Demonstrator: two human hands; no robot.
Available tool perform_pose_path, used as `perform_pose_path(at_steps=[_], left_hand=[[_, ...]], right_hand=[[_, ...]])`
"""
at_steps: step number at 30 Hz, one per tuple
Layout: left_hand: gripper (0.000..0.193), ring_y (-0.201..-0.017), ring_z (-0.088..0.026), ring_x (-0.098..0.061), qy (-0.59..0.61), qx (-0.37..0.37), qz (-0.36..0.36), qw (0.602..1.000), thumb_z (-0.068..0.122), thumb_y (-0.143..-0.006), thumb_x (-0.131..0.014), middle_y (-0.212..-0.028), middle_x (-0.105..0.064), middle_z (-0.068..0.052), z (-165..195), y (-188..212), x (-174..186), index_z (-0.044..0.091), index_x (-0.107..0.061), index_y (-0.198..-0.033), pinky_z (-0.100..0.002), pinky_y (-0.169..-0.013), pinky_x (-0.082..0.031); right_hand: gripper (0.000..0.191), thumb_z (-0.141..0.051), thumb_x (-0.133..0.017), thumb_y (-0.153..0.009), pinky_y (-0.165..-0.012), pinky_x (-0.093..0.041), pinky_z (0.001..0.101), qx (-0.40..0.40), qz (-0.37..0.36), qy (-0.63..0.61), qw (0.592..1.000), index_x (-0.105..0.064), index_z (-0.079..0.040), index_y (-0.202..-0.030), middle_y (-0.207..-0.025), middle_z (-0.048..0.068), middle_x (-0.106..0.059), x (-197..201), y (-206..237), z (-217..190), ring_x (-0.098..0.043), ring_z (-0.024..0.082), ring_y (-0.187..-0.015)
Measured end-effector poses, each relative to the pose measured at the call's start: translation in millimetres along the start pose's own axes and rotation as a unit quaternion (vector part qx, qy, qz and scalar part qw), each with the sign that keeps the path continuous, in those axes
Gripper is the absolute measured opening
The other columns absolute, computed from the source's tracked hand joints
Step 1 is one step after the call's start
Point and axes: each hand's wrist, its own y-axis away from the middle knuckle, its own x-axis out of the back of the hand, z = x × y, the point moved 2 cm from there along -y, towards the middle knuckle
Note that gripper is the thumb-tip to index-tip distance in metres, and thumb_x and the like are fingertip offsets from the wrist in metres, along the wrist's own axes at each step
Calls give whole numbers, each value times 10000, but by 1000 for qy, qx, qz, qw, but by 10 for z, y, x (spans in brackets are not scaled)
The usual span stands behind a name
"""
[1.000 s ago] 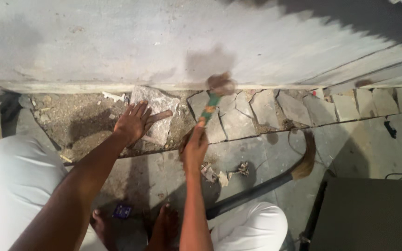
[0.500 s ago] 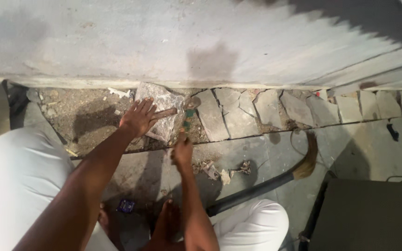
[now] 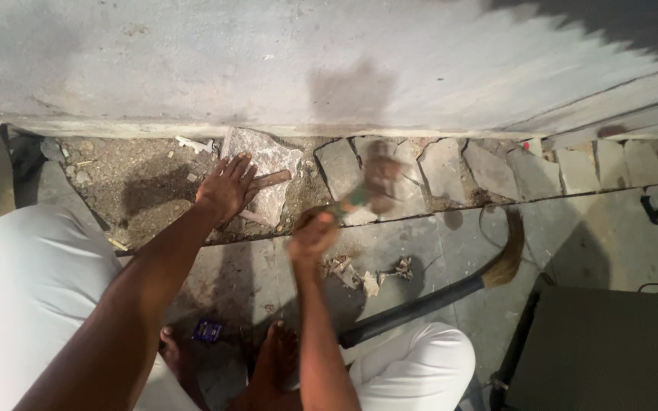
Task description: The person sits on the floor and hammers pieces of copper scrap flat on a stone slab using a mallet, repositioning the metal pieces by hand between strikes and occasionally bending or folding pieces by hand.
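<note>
My left hand [image 3: 228, 186] rests flat on a large grey stone [image 3: 272, 171] set in the dirt strip along the wall, and it holds a rusty chisel [image 3: 266, 182] against that stone. My right hand [image 3: 312, 234] grips a hammer [image 3: 375, 183] with a green handle; the hammer is raised and blurred with motion over the neighbouring stones. A row of flat stones [image 3: 451, 169] runs to the right along the base of the grey wall [image 3: 283, 68].
A broom [image 3: 451, 285] lies on the paving near my right knee. A dark box [image 3: 603, 350] fills the lower right corner. Small rubble chips [image 3: 367, 274] lie on the slabs. My bare feet [image 3: 272, 365] and a small blue wrapper [image 3: 207, 329] are below.
The hammer came down near the chisel half a second ago and has swung back up to the right. My left hand has stayed on the stone.
</note>
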Motion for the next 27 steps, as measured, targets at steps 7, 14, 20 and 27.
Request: perform_pose_path(at_steps=[7, 14, 20, 27], left_hand=[[712, -1573, -287, -39, -14, -5, -9, 1000, 532, -1066, -127, -1718, -16, -110, -12, -88, -65, 98, -101, -1630, -453, -1258, -77], [691, -1572, -280, -67, -16, -12, 19, 1000, 519, -1078, -151, -1716, -71, -103, -27, -83, -122, 105, -140, -1632, -449, -1260, -99], [707, -1569, -268, -80, 34, -13, 12, 999, 535, -1058, -177, -1710, -94, -88, -63, -88, -124, 109, -160, -1622, -439, -1259, -100], [696, -1540, -296, -68, 17, -28, 10, 999, 529, -1053, -167, -1692, -68, -127, -46, -56, -90, 91, -141, -1594, -451, -1236, -98]], right_hand=[[577, -611, -418, -1025, -336, -360, 342, -518, -73, 111, 845, -502, -52, -903, -566, 9, -486, 148, 483, 595, -452, 148, -386], [577, -623, -354, -1018, -347, -331, 305, -335, -9, -21, 942, -522, -74, -1081, -554, -10, -468, 220, -374, -471, -426, 114, -390], [642, -738, -414, -1025, -458, -363, 302, -21, 48, -155, 987, -466, -98, -1009, -719, 30, -508, 218, -673, -505, -453, 125, -541], [522, -465, -440, -1102, -366, -408, 329, -423, -156, 147, 881, -550, -25, -843, -552, 56, -492, -92, 683, 632, -465, 149, -389]])
